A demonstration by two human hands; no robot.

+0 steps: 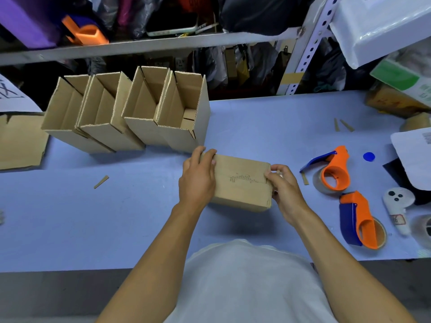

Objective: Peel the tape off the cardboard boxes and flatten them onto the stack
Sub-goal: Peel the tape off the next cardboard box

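Closed box [242, 180] sits mid-counter [268, 117], near the front edge; left hand [198, 178] wraps its left end, fingers curled over the top, while right hand [283, 185] pinches the right end at the tape seam. Open boxes [130, 110] line the back edge

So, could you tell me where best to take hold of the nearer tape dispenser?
Likely by the orange handle of the nearer tape dispenser, coming from above and its near end. It lies flat with the handle uppermost, the tape roll underneath, and its blue guard at the left.
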